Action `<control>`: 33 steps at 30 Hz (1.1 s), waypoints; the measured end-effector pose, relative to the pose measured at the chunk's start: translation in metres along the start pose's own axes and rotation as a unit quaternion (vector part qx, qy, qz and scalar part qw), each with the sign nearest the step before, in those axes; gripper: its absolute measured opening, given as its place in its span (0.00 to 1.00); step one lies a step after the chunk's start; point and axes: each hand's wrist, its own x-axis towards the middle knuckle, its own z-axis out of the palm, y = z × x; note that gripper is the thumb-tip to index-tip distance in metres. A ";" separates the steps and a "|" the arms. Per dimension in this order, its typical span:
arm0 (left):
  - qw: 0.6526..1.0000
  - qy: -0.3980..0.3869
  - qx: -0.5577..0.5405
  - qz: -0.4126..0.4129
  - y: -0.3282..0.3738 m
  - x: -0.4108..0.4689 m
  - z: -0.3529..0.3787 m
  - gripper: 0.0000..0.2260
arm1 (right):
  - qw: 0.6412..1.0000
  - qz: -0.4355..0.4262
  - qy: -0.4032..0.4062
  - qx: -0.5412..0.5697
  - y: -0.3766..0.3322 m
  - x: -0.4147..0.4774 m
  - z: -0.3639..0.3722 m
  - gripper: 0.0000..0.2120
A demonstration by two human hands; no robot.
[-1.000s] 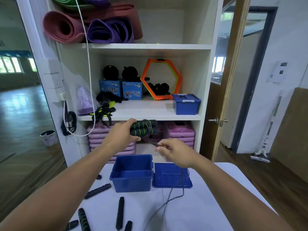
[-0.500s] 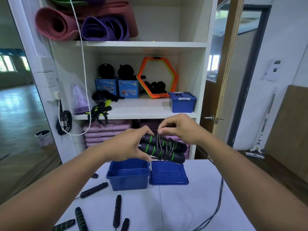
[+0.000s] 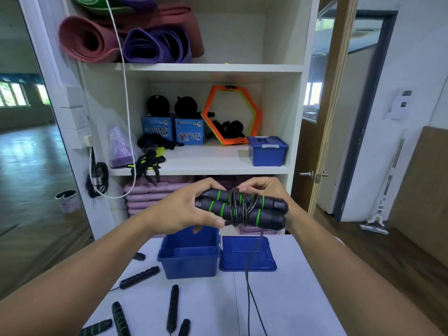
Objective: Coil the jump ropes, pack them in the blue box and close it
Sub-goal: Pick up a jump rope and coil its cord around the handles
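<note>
My left hand point(image 3: 184, 209) grips two black jump rope handles with green rings point(image 3: 261, 210), held side by side above the table. Several turns of thin black cord point(image 3: 242, 207) wrap their middle. My right hand point(image 3: 264, 187) pinches the cord at the top of the handles. The loose cord point(image 3: 251, 275) hangs down over the blue lid to the table. The open blue box point(image 3: 189, 263) stands on the white table point(image 3: 278, 304) below my hands, its lid point(image 3: 247, 255) lying flat to the right of it.
Several more black rope handles point(image 3: 139, 277) lie at the table's left front. Behind stands a white shelf unit point(image 3: 218, 163) with a second blue box point(image 3: 266, 150), rolled mats and an orange hexagon. A wooden door frame point(image 3: 332, 112) is at the right.
My right hand has carried the cord up and around the two handles, adding turns. Both hands and the handles sit a little higher and closer to me than before.
</note>
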 end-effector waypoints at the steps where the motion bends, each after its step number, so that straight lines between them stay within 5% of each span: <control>1: 0.999 0.024 -0.023 0.010 -0.001 0.001 0.003 0.23 | 1.000 0.007 0.001 0.009 0.007 -0.003 0.003 0.04; 6: 0.959 0.259 -0.102 0.043 -0.010 0.018 0.012 0.15 | 0.996 0.070 0.051 0.027 0.043 -0.014 0.024 0.08; 11: 0.923 0.380 0.053 -0.038 -0.037 0.032 -0.016 0.19 | 0.974 0.085 -0.046 -0.204 0.050 -0.021 0.023 0.07; 14: 0.911 0.325 0.236 -0.091 -0.057 0.026 -0.031 0.23 | 0.940 0.055 -0.054 -0.333 0.035 -0.022 0.014 0.08; 18: 0.916 0.199 0.330 -0.110 -0.063 0.018 -0.025 0.22 | 0.903 0.020 -0.055 -0.427 0.011 -0.018 0.004 0.10; 24: 0.939 0.061 0.315 -0.120 -0.043 0.009 -0.005 0.24 | 0.874 -0.083 -0.072 -0.473 -0.022 -0.003 -0.002 0.08; 28: 0.954 0.010 0.293 -0.068 -0.017 -0.003 0.013 0.25 | 0.914 -0.097 -0.078 -0.386 -0.030 0.007 -0.002 0.04; 33: 0.994 0.025 0.100 -0.046 0.006 -0.020 0.019 0.22 | 0.987 0.004 -0.070 -0.145 -0.019 0.001 0.002 0.03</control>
